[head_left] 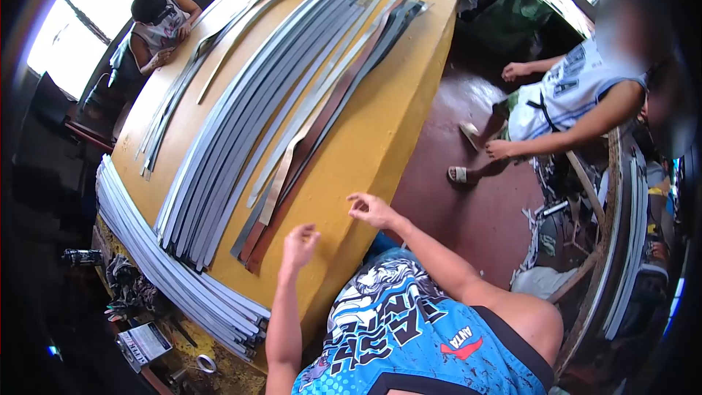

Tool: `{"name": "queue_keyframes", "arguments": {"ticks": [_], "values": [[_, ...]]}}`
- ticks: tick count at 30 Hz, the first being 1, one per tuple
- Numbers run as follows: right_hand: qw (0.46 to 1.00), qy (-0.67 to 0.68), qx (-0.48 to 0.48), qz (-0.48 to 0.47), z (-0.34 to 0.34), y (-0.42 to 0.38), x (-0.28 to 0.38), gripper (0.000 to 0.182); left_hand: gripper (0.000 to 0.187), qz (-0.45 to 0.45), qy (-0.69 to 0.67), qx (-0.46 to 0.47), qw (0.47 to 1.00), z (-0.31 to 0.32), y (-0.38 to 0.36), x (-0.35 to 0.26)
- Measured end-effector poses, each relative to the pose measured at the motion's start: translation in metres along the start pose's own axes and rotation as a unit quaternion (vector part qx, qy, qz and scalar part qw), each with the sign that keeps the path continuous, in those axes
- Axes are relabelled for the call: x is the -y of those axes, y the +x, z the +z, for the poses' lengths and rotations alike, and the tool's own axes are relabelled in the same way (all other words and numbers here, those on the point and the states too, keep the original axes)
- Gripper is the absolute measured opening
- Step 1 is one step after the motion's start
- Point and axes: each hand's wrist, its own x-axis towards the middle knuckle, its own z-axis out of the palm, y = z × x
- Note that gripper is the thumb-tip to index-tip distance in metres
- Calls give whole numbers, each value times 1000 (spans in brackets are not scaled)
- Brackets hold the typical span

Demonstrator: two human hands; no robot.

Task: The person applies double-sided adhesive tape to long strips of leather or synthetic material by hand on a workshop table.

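Observation:
My left hand (298, 246) is raised over the near edge of a yellow table, its fingers loosely curled and holding nothing. To its right, my right hand (371, 210) hovers above the table's edge with fingers apart and slightly bent, also holding nothing. Nearest to my left hand are the ends of a brown strip (257, 240) and a tan strip (281, 183). Beside them lies a broad row of long grey strips (241, 128), placed side by side along the tabletop. Neither hand touches the strips.
Bundled pale strips (168, 256) lie along the table's left end. A person (157, 25) leans at the far side of the yellow table (351, 153); another person (567, 95) stands on the red floor at right. A white box (145, 344) and tape roll (206, 363) sit lower left.

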Motion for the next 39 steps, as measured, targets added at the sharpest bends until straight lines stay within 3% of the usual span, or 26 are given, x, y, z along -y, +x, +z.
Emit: {"name": "queue_keyframes", "arguments": {"ticks": [2,6,8,12,14,16,18,22,26,32,36,39], "values": [[999,16,-29,8,1,-10,4,44,29,56,34,-90,994,-15,4,9],[998,9,-54,1,-7,-17,0,46,31,50,95,-178,978,-39,18,20],[997,28,-77,-9,-10,-19,-14,43,42,26,246,-339,908,-41,21,19],[991,85,-95,-35,-29,-18,-18,39,53,-53,270,-345,897,-35,32,16],[988,125,-91,19,-40,-19,-22,37,48,-71,262,-338,901,-33,36,19],[980,158,-102,58,-57,-13,-28,34,40,-65,256,-343,901,-40,39,32],[977,184,-100,33,-70,-7,-39,32,36,-29,234,-349,907,-42,39,31],[967,230,-93,50,-92,7,-56,30,34,-50,266,-327,905,-48,39,27],[976,195,-65,70,-110,18,-53,29,31,-66,258,-340,902,-57,40,23],[986,152,-38,55,-127,40,-49,28,33,-181,261,-393,863,-59,10,33],[979,188,-72,29,-117,42,-39,29,39,-194,283,-446,827,-55,-30,70],[984,151,-64,65,-89,38,-13,30,43,-206,241,-442,839,-57,-53,86]]}}
